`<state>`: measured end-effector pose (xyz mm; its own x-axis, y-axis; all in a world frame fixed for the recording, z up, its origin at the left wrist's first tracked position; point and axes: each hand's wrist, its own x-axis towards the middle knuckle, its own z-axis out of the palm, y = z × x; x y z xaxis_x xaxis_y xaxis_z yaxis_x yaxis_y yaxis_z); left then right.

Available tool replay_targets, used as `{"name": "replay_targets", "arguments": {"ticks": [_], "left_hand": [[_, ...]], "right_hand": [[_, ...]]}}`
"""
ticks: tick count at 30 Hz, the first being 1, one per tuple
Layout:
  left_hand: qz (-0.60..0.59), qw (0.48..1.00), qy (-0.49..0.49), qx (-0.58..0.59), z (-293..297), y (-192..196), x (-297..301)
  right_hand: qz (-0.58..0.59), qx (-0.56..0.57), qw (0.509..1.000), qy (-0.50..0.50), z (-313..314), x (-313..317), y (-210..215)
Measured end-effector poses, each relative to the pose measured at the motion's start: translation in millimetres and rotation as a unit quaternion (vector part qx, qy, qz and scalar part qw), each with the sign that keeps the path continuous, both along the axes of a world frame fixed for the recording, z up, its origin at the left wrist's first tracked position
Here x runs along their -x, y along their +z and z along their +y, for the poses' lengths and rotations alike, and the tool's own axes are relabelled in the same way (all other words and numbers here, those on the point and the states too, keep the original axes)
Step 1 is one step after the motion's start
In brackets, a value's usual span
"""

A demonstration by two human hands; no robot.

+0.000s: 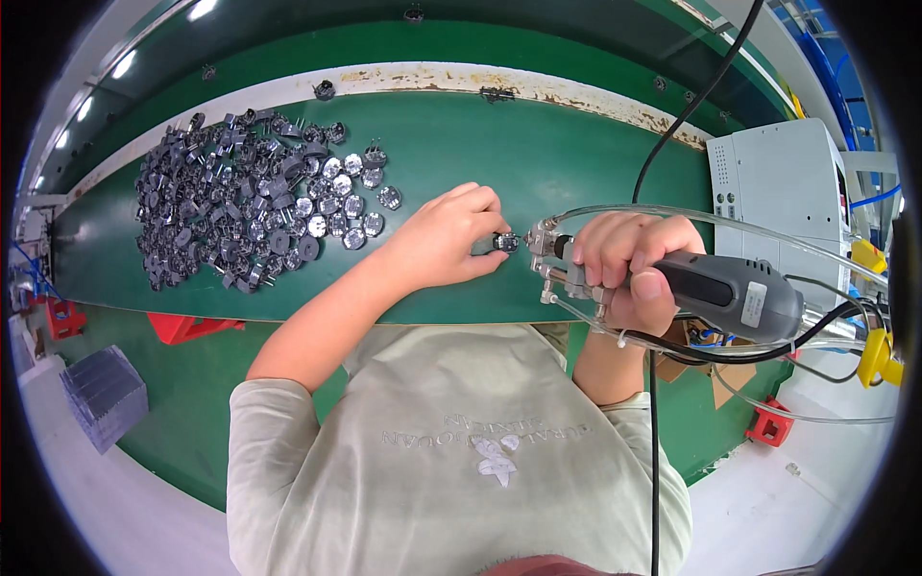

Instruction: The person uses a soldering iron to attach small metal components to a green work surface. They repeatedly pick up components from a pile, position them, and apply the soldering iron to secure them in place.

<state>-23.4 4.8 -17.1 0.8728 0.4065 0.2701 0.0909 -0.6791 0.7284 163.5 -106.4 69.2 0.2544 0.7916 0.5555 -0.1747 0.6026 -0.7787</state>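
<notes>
My left hand (444, 235) pinches a small dark round part (505, 242) between thumb and fingers, just above the green tabletop (451, 134). My right hand (629, 264) is wrapped round a grey and black electric screwdriver (735, 296), held roughly level. Its metal tip assembly (545, 252) points left and sits close beside the part; whether the two touch I cannot tell. Clear tubes and black cables run from the screwdriver to the right. On the left side of the table lies a large heap of similar dark parts (254, 197), some with pins showing.
A pale grey box-shaped machine (778, 187) stands at the right. Along the table's far side runs a worn white ledge (423, 77) with a few stray parts. A black cable (677, 120) hangs from above. Below are a grey block (106, 396) and a cardboard box (730, 382).
</notes>
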Motion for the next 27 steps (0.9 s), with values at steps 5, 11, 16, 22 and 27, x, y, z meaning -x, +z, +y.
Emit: {"name": "replay_targets", "arguments": {"ticks": [5, 11, 16, 22, 27], "left_hand": [[0.001, 1.000, 0.009, 0.000, -1, 1, 2], [0.001, 1.000, -0.001, -0.010, 1, 0, 1], [0.005, 1.000, 0.002, 0.001, 2, -1, 0], [-0.055, 0.997, 0.050, 0.006, -5, 0, -3], [-0.120, 0.992, 0.033, -0.035, -1, -2, -10]], "right_hand": [[-0.023, 0.032, 0.999, 0.011, 0, -1, 5], [-0.080, 0.034, 0.996, -0.006, 4, 6, 8], [-0.040, 0.017, 0.999, -0.029, 5, 12, 5], [-0.028, -0.001, 0.999, 0.026, 0, -7, 20], [-0.029, 0.004, 0.999, 0.028, -5, -6, 28]]}}
